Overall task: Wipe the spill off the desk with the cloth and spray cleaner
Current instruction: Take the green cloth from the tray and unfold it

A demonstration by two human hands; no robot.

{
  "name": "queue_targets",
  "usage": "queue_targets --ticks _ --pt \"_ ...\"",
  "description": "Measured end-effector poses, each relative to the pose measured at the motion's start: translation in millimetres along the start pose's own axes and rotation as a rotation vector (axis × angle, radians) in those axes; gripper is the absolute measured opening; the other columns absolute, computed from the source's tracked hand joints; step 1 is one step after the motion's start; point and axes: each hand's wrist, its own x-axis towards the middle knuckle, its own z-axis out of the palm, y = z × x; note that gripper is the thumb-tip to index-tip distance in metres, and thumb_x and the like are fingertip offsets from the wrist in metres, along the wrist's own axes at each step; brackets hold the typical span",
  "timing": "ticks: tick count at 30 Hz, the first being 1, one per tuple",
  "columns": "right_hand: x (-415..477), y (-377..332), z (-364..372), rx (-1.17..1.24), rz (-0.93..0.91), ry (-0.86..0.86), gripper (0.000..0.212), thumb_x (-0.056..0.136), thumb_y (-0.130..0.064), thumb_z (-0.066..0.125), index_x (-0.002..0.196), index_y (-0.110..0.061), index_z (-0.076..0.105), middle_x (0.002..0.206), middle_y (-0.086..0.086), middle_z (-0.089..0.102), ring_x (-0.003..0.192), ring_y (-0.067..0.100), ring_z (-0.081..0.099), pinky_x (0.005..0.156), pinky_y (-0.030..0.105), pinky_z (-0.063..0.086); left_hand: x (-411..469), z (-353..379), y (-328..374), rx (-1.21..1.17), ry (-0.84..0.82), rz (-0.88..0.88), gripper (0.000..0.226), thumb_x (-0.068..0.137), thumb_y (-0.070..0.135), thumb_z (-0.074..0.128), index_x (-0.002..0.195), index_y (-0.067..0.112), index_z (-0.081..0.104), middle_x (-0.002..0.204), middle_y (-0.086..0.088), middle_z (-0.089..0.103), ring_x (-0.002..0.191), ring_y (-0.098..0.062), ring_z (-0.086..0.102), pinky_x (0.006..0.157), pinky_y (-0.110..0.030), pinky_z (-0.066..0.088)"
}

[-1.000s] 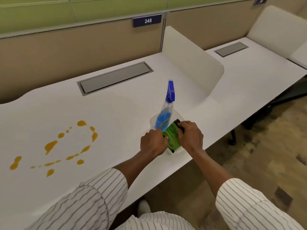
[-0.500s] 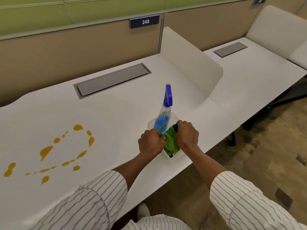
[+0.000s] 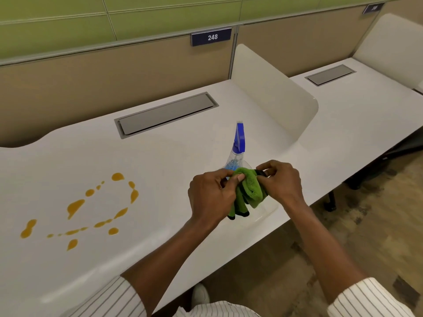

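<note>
A green cloth (image 3: 249, 191) with black trim hangs bunched between both hands above a clear tray (image 3: 266, 210) near the desk's front edge. My left hand (image 3: 211, 197) pinches its left side and my right hand (image 3: 282, 183) pinches its right side. Just behind the cloth, a spray bottle (image 3: 238, 147) with blue liquid and a blue trigger head stands in the tray, its lower part hidden by the cloth. An orange spill (image 3: 75, 207) of several drops and streaks lies on the white desk (image 3: 160, 161) to the left, well apart from both hands.
A grey cable flap (image 3: 167, 113) is set into the desk at the back. A white curved divider (image 3: 272, 88) separates this desk from the one on the right, which has its own flap (image 3: 330, 74). A beige partition with sign 248 (image 3: 211, 37) stands behind.
Both hands have lifted the green cloth out of the tray, and it now hangs between them. The spray bottle has stayed in place.
</note>
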Motion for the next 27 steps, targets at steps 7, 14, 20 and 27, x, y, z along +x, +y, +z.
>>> queue_targets --ticks 7,14,20,27 --pt "-40 -39 -1 0.379 -0.066 -0.292 0.014 0.088 -0.025 0.081 0.102 -0.024 0.08 0.094 -0.002 0.081 0.093 0.018 0.075 0.075 0.027 0.057 -5 -77 22 -0.07 0.069 0.002 0.019 0.095 0.042 0.082 0.086 0.026 0.085 0.057 0.008 0.066 0.053 -0.007 0.057 0.054 -0.025 0.05" --pt "-102 -81 44 0.855 -0.244 -0.456 0.054 0.093 -0.063 0.062 0.117 -0.016 0.075 0.113 0.002 0.079 0.112 0.02 0.072 0.099 0.038 0.06 -15 -155 6 -0.173 0.197 -0.101 0.025 0.095 0.032 0.084 0.076 0.016 0.079 0.07 -0.023 0.07 0.063 -0.038 0.062 0.068 -0.048 0.059" --pt "-134 -129 85 0.85 -0.498 -0.361 0.022 0.094 -0.018 0.075 0.116 -0.022 0.071 0.109 0.001 0.078 0.107 0.023 0.073 0.097 0.051 0.06 -32 -203 -19 -0.263 0.15 -0.143 0.027 0.094 0.025 0.085 0.072 0.011 0.077 0.067 -0.024 0.069 0.06 -0.033 0.059 0.064 -0.042 0.052" --pt "-150 -188 83 0.817 -0.697 -0.297 0.007 0.092 -0.011 0.075 0.099 -0.013 0.074 0.086 0.003 0.075 0.084 0.016 0.071 0.077 0.037 0.059 -56 -267 -52 -0.496 -0.07 0.016 0.042 0.087 0.027 0.089 0.059 0.003 0.069 0.053 -0.003 0.051 0.049 -0.02 0.04 0.054 -0.022 0.038"
